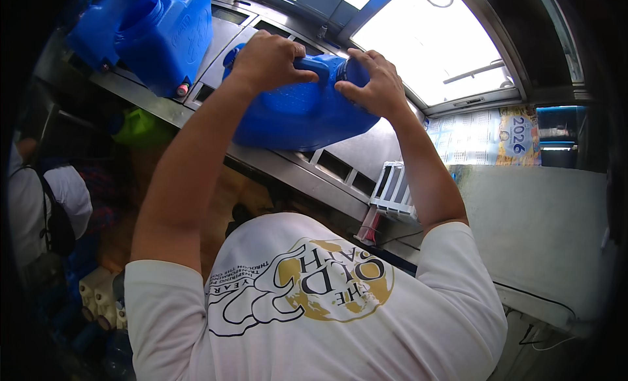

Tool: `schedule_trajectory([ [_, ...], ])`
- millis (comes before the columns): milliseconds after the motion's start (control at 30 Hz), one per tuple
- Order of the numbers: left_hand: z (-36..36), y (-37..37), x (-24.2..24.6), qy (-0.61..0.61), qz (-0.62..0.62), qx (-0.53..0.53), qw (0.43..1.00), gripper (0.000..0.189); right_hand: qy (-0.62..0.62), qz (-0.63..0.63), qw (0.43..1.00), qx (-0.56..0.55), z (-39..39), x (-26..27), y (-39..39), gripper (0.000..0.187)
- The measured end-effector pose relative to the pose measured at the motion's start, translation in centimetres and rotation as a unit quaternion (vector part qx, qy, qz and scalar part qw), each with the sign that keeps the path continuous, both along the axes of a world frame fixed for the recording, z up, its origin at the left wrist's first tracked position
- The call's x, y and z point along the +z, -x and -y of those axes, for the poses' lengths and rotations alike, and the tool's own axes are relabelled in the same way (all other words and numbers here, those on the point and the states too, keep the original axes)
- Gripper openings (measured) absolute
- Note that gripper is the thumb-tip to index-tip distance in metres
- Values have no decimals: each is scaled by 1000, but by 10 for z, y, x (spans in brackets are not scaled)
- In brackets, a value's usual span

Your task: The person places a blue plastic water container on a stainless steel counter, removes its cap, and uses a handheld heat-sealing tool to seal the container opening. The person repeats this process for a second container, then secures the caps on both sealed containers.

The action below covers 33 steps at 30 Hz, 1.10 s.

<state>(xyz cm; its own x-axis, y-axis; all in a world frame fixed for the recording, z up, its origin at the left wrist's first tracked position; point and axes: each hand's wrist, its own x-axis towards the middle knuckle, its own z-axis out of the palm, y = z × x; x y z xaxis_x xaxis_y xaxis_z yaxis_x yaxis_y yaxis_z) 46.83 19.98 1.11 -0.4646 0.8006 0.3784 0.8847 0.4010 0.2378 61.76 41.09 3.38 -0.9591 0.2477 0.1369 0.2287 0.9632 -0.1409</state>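
Observation:
A blue plastic water jug (299,121) with wet drops on its surface is in front of me on the stainless steel counter. My left hand (272,62) grips the jug's top at its moulded handle (314,67). Around the large blue screw cap (354,72) at the jug's right end curl the fingers of my right hand (378,81). A smaller blue spout cap (231,56) shows just left of my left wrist. My fingers hide part of the handle and of the large cap.
Farther left stands an uncapped blue jug (171,42) with a red-tipped spigot (182,89), beside another blue container (91,35). The steel counter (314,184) has slotted openings. A white wire rack (390,189) sits at right, near an open window (431,47). A person (34,209) is at far left.

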Motion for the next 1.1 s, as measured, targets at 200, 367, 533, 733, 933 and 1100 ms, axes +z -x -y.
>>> schedule_trajectory([
  [200, 5, 23, -1, -8, -27, -61, 998, 65, 3, 13, 977, 213, 12, 8, -32, 84],
  [367, -4, 18, 5, 20, -20, -36, 999, 67, -2, 21, 945, 328, -25, 7, -14, 88],
  [533, -28, -23, 24, 111, 83, 125, 982, 66, -42, 32, 982, 182, -74, -7, 33, 95],
  [733, -51, -98, 5, 52, 417, 36, 907, 79, -63, 16, 994, 89, -76, -7, 86, 90],
  [933, -111, -141, -27, -230, 686, 80, 686, 75, -91, 12, 995, -42, -4, -9, 113, 95],
  [1100, -94, -134, -21, -163, 706, 39, 688, 71, -128, 272, 953, -34, -29, 37, 131, 88],
])
